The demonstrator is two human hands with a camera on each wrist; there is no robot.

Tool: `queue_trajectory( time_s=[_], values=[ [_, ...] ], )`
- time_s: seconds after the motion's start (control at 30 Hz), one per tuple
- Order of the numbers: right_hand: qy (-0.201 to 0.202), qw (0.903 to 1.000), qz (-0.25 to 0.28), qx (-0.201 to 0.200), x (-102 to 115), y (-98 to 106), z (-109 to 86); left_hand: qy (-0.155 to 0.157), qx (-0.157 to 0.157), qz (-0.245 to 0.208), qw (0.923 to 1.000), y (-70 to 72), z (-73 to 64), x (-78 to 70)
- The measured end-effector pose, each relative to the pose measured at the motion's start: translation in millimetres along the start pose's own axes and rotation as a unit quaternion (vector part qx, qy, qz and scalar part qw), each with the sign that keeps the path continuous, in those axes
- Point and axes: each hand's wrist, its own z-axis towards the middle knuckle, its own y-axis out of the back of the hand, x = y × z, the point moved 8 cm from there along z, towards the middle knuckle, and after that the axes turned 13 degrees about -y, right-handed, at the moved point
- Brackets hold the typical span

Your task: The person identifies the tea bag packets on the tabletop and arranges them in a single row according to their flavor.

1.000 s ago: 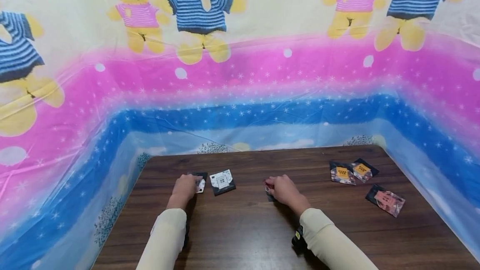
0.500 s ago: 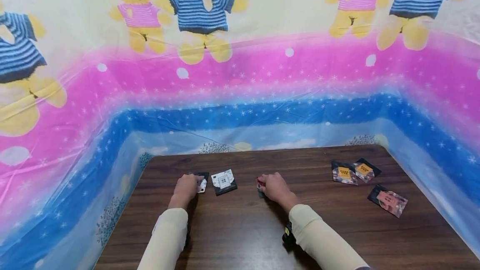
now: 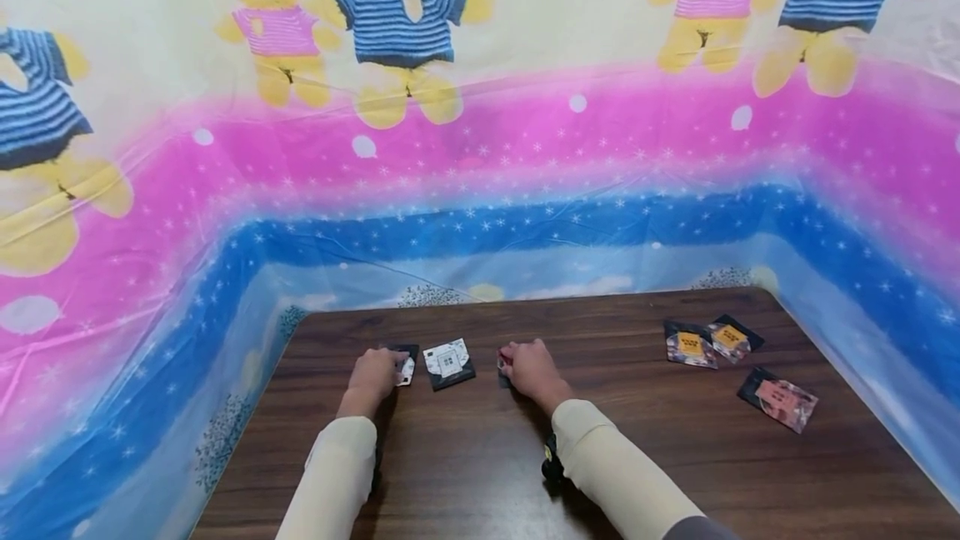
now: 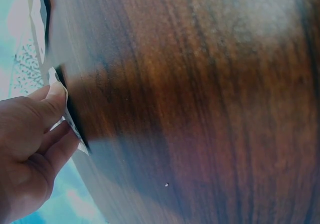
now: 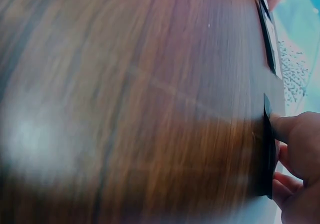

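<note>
Toward the left of the table my left hand (image 3: pixel 375 372) holds a flat black-and-white sachet (image 3: pixel 407 367). In the left wrist view its thumb lies on the sachet (image 4: pixel 73 126), with the other fingers bent at the edge. Just right of it lies a second black-and-white sachet (image 3: pixel 449 361), which neither hand touches. My right hand (image 3: pixel 532 369) pinches a small dark sachet with a reddish front (image 3: pixel 503 375), mostly covered by the fingers. From the right wrist, that sachet's black side (image 5: pixel 269 154) appears tilted up off the wood.
Two sachets with orange labels (image 3: pixel 690 346) overlap at the back right of the brown wooden table (image 3: pixel 480 457). Closer in lies a sachet with a pink label (image 3: pixel 783 402). A printed bear curtain (image 3: pixel 525 232) stands round the back and sides.
My right hand has slid left with the reddish sachet, closer to the second black-and-white one. The left hand and its sachet have stayed in place.
</note>
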Motion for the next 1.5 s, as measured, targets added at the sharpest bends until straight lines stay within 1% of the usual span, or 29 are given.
queue_trajectory(
  time_s=[0.23,0.4,0.57,0.7,0.8,0.93,1.0,1.23,1.33,1.5],
  values=[
    [-0.004,1.0,0.004,-0.007,10,-4,6.0,0.002,-0.001,0.012,0.9999,-0.1,-3.4,-0.3],
    [-0.01,0.9999,-0.002,-0.012,16,-5,9.3,0.007,-0.003,0.017,0.9998,0.1,-3.1,0.7],
    [-0.019,0.9997,-0.012,-0.011,21,-6,12.0,0.015,-0.001,0.012,0.9998,-0.8,-2.4,1.1],
    [-0.011,0.9996,-0.02,-0.017,26,-5,12.9,0.012,-0.006,0.008,0.9999,-1.3,-1.4,1.2],
    [-0.001,0.9995,-0.027,-0.015,28,-5,14.1,0.008,-0.008,0.01,0.9999,-2.3,-0.8,1.3],
    [0.002,0.9994,-0.032,-0.009,29,-5,16.4,0.009,-0.005,0.009,0.9999,-4.1,-1.2,2.6],
    [0.003,0.9994,-0.032,-0.013,30,-3,17.2,0.01,-0.006,0.007,0.9999,-4.5,-1.4,3.9],
    [0.005,0.9999,-0.006,-0.012,24,8,15.4,0.009,-0.01,0.004,0.9999,-3.0,-1.2,2.5],
    [0.015,0.9996,-0.001,-0.024,20,17,13.0,0.011,-0.006,-0.001,0.9999,-3.1,-1.0,2.5],
    [0.011,0.999,0.029,-0.033,-1,29,6.4,0.011,-0.004,-0.003,0.9999,-3.1,-1.8,2.0]
  ],
)
